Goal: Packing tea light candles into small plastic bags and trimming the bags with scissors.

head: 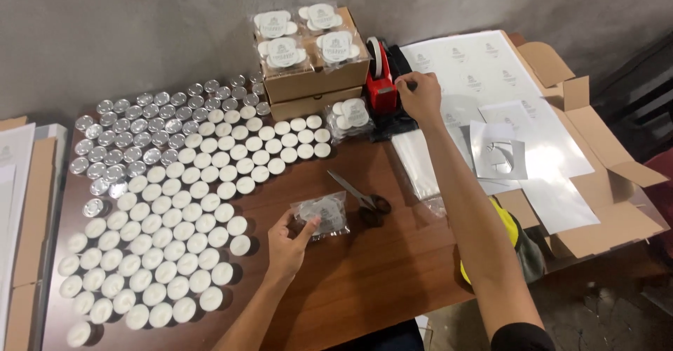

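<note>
Left hand point(286, 242) pinching clear candle packet point(322, 214) at its fingertips, right hand point(419, 97) pinching at red tape dispenser point(381, 88)

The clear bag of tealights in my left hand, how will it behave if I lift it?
The clear bag under the left hand probably stays light; the candles look small. Its film looks thin and glossy, so likely floppy and a bit slippery. Loose candles inside may shift.

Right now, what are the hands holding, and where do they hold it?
The left hand grips a small clear bag of tealights by its lower left corner. The right hand reaches the red tape dispenser; whether it pinches tape cannot be told.
</note>
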